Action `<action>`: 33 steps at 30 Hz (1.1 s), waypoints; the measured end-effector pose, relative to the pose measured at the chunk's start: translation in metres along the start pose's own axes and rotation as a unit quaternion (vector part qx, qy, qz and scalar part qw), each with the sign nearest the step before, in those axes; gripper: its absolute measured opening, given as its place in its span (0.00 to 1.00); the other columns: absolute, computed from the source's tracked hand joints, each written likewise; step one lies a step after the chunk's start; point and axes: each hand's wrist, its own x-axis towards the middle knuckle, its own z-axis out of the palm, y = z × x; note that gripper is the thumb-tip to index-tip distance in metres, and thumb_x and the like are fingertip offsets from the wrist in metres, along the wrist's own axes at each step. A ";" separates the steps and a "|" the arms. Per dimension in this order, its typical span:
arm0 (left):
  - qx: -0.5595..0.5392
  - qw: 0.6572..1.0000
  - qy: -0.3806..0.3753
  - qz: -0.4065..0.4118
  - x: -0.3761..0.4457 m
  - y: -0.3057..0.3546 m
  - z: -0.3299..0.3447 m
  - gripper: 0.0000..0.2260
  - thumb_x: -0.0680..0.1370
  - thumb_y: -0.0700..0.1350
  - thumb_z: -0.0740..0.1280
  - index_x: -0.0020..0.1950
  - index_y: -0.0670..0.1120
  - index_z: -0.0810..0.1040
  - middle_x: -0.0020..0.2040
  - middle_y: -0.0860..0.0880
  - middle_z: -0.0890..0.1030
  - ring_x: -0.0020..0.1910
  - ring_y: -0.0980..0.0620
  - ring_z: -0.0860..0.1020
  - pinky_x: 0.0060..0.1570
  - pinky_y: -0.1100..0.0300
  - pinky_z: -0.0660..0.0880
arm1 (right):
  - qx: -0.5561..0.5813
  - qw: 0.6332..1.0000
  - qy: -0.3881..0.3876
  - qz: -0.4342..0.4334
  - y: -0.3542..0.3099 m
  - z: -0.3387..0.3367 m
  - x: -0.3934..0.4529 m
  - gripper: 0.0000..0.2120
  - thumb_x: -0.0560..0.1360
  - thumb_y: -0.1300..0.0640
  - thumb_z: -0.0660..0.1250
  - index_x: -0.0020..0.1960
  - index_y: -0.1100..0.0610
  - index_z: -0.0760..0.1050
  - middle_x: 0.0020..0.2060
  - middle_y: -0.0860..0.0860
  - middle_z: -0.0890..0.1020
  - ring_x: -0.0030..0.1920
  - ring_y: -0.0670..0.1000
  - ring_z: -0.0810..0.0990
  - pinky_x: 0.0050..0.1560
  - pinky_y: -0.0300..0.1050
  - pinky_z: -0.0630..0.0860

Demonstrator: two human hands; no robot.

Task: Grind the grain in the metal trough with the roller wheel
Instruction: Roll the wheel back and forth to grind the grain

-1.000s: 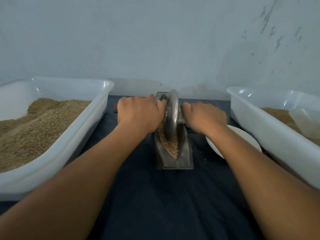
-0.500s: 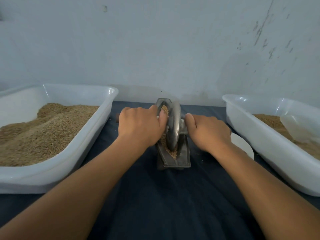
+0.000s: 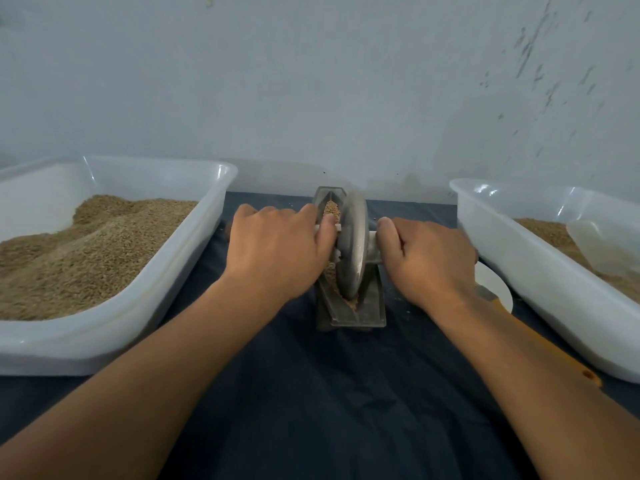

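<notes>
both hands, left hand [image 3: 277, 247] and right hand [image 3: 429, 258], fingers clamped on roller wheel [image 3: 353, 244] handle.

no readable text, no labels, no brands, no numbers, no signs on anything in view
</notes>
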 end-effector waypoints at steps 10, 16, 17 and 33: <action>-0.010 0.999 0.038 -0.005 -0.004 -0.001 -0.013 0.21 0.81 0.61 0.52 0.52 0.50 0.79 0.24 0.54 0.68 0.26 0.50 0.68 0.39 0.55 0.67 | 0.031 0.998 0.050 0.005 -0.003 -0.008 -0.006 0.25 0.82 0.47 0.51 0.29 0.52 0.66 0.22 0.45 0.65 0.25 0.50 0.65 0.32 0.43 0.53; -0.020 0.998 0.058 -0.006 -0.007 0.001 -0.022 0.20 0.81 0.61 0.53 0.52 0.50 0.79 0.23 0.53 0.69 0.25 0.49 0.67 0.39 0.54 0.70 | 0.049 0.996 0.070 0.007 -0.005 -0.016 -0.008 0.26 0.83 0.45 0.50 0.29 0.53 0.67 0.23 0.46 0.67 0.26 0.52 0.67 0.35 0.45 0.57; -0.018 0.998 0.058 -0.005 -0.007 0.001 -0.023 0.20 0.81 0.61 0.53 0.52 0.50 0.79 0.23 0.53 0.69 0.24 0.49 0.66 0.38 0.55 0.69 | 0.050 0.996 0.068 0.007 -0.004 -0.016 -0.008 0.26 0.83 0.45 0.49 0.29 0.53 0.67 0.23 0.46 0.67 0.26 0.52 0.67 0.35 0.45 0.57; 0.060 0.998 0.017 0.002 0.004 0.002 0.004 0.22 0.82 0.57 0.45 0.42 0.48 0.72 0.23 0.51 0.66 0.22 0.51 0.62 0.34 0.55 0.62 | -0.001 0.999 -0.032 0.018 0.002 0.012 0.004 0.24 0.83 0.48 0.46 0.29 0.51 0.61 0.22 0.48 0.65 0.24 0.49 0.62 0.31 0.43 0.50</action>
